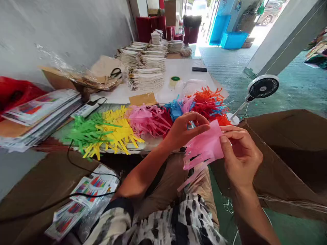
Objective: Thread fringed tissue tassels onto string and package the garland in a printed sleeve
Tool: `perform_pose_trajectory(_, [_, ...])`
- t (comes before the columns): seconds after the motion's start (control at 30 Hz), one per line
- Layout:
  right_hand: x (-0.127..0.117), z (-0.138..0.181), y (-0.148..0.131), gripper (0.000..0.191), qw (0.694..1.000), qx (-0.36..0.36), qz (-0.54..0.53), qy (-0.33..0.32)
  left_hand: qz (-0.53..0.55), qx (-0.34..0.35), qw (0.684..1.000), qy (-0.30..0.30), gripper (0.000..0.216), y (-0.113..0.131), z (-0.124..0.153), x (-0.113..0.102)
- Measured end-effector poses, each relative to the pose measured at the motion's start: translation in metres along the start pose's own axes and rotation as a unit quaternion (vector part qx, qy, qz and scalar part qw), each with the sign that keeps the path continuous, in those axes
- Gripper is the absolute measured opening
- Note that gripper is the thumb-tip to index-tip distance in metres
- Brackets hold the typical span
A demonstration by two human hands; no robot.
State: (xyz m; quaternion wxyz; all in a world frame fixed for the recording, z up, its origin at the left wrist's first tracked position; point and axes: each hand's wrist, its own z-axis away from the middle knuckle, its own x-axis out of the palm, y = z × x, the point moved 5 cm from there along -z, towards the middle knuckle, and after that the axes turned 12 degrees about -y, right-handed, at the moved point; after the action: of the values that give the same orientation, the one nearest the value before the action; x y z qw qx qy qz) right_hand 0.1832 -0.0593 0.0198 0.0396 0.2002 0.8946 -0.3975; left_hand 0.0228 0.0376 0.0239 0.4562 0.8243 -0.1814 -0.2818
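Observation:
Over my lap hangs a sheet of pink tissue paper, its lower left side cut into fringe strips. My right hand pinches the paper's right edge between thumb and fingers. At the upper left corner, my left hand has thumb and index finger closed on the paper. Just beyond, on the table, lie piles of fringed tissue: green, yellow, pink, blue and red-orange.
Tied stacks of white pieces fill the table's far side, near a tape roll and a black phone-like object. Scissors lie left. A fan and open cardboard box stand right. Printed packets sit lower left.

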Motion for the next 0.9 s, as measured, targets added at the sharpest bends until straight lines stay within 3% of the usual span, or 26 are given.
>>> perform_pose_trajectory(0.3, [0.000, 0.004, 0.004, 0.007, 0.999, 0.028, -0.011, -0.037, 0.027, -0.006, 0.999, -0.022, 0.021, -0.008, 0.001, -0.002])
perform_pose_trajectory(0.73, [0.000, 0.008, 0.006, 0.004, 0.998, 0.056, -0.011, -0.041, -0.018, 0.017, 1.000, 0.019, 0.021, -0.005, 0.002, 0.005])
perform_pose_trajectory(0.83, [-0.002, 0.009, 0.009, 0.002, 0.994, 0.076, -0.010, -0.072, 0.012, 0.012, 1.000, -0.008, 0.021, -0.004, 0.001, 0.003])
perform_pose_trajectory(0.9, [-0.005, 0.008, 0.016, 0.014, 0.990, 0.103, -0.044, -0.084, 0.063, -0.007, 0.997, -0.049, 0.021, -0.005, 0.000, 0.002])
